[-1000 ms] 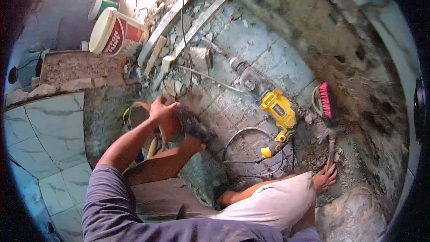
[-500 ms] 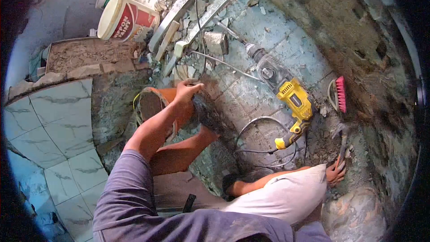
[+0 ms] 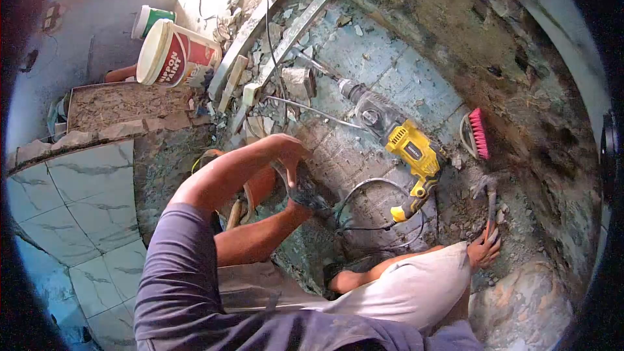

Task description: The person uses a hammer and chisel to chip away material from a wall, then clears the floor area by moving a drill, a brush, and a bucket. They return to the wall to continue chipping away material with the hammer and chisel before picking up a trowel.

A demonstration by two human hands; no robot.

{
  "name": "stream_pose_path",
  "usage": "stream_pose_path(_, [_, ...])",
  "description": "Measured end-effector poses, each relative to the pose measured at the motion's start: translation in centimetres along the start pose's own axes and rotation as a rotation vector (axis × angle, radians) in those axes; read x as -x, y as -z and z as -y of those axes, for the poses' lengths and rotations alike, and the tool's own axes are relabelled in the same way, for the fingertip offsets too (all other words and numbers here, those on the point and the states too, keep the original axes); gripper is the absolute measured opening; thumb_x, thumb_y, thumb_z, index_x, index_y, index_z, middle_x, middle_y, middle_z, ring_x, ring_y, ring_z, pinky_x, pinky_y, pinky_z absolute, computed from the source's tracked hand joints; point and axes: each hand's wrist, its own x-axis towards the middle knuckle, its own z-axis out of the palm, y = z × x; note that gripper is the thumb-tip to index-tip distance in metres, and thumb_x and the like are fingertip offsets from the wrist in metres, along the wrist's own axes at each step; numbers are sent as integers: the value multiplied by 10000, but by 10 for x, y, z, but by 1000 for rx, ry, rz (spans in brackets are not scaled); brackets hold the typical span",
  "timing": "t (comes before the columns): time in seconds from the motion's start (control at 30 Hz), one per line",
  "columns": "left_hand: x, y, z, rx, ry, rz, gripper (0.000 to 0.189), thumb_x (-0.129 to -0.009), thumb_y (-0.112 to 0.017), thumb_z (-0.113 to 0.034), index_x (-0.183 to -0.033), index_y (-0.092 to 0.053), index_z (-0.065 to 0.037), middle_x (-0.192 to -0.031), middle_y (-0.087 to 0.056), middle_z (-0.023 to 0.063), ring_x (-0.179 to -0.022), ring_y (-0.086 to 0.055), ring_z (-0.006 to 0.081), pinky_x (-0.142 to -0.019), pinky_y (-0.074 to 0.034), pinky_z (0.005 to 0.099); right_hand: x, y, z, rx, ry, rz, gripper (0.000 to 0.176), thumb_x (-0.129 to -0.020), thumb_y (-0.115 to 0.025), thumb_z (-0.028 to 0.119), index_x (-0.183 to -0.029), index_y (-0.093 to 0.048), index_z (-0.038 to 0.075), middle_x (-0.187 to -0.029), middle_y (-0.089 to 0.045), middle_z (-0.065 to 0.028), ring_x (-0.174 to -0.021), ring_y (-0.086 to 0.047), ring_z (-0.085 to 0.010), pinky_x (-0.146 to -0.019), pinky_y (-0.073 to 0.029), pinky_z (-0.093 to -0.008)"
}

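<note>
My left hand is bent over beside the right end of an orange bucket, close to my dark-shod foot. Its thumb points down, apart from the fingers, and I see nothing held. My forearm covers much of the bucket. A wooden handle shows beside the bucket's pale rim. My right hand is closed around the lower handle of a hammer, whose head lies near the rubble by the wall. The hammer points away from me.
A yellow rotary hammer drill lies on dusty blue tiles, its cable looping near my legs. A pink-bristled brush rests by the rough wall. Paint buckets, metal lengths and broken masonry lie farther off; marbled tiles are at left.
My left hand has moved right and down from the top of the orange bucket, its wrist now bent. The right hand keeps its hold on the hammer. The view has shifted slightly.
</note>
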Motion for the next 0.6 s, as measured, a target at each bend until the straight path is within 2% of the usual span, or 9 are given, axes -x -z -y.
stream_pose_path(0.03, [-9,0,-6,-10,-88,168,1051,-375,-832,-447,-1268,-424,-72,-1168,-546,153,-1090,-511,295,-899,-407,393,-1,3,2,21,-2,11,350,-884,-495,318,-1199,-502,165,-1149,-514,-103,-986,-492,-305,-805,-377,-433])
stream_pose_path(0.1, [-17,-6,-9,53,-230,178,993,-389,-832,-380,-1253,-445,-81,-1143,-556,171,-1075,-521,294,-873,-422,397,-4,5,1,50,14,-40,347,-885,-491,319,-1195,-503,163,-1150,-515,-99,-979,-495,-301,-796,-383,-425])
stream_pose_path(0.23, [19,-4,-11,18,12,-6,803,-471,-778,-258,-1215,-494,-151,-1110,-582,130,-1008,-556,290,-843,-438,397,-2,8,5,-5,-23,47,354,-886,-490,310,-1199,-495,145,-1156,-510,-119,-1006,-490,-305,-823,-368,-460])
stream_pose_path(0.3, [42,-3,-4,33,-48,-276,770,-494,-772,-268,-1209,-494,-204,-1053,-602,123,-934,-586,292,-797,-461,390,-1,-1,-2,-41,1,15,361,-891,-479,321,-1205,-493,145,-1141,-516,-127,-1024,-486,-307,-846,-351,-468])
stream_pose_path(0.33, [69,19,-7,8,-13,-377,766,-500,-771,-282,-1209,-489,-216,-1041,-602,129,-922,-588,290,-778,-469,391,-1,-4,-4,48,46,-78,348,-867,-511,380,-1163,-528,199,-1110,-544,-66,-913,-538,-291,-743,-429,-399])
stream_pose_path(0.37, [94,42,-1,-9,26,-475,763,-505,-769,-296,-1210,-485,-229,-1029,-603,135,-910,-590,289,-760,-477,392,0,-6,-6,47,50,-68,348,-867,-511,380,-1163,-528,199,-1110,-544,-66,-913,-538,-291,-743,-429,-399])
stream_pose_path(0.47, [185,105,-18,-110,400,-712,756,-564,-746,-407,-1238,-453,-234,-1065,-530,168,-953,-536,297,-731,-468,421,-4,-7,-4,-41,85,-162,355,-873,-512,361,-1168,-531,163,-1107,-539,-71,-932,-529,-284,-755,-421,-399])
stream_pose_path(0.57, [221,96,-42,-966,713,-1175,733,-636,-711,-416,-1276,-396,-251,-1165,-401,173,-1006,-441,323,-735,-419,438,-2,-3,-7,22,71,-85,355,-870,-524,343,-1178,-525,167,-1116,-534,-74,-935,-531,-282,-771,-415,-394])
stream_pose_path(0.6, [219,85,-39,-1054,790,-1290,681,-668,-694,-369,-1274,-400,-262,-1165,-405,167,-1013,-417,304,-753,-375,435,-1,-1,-6,-43,-3,46,384,-872,-492,343,-1226,-484,196,-1159,-502,-113,-1001,-480,-355,-822,-372,-463])
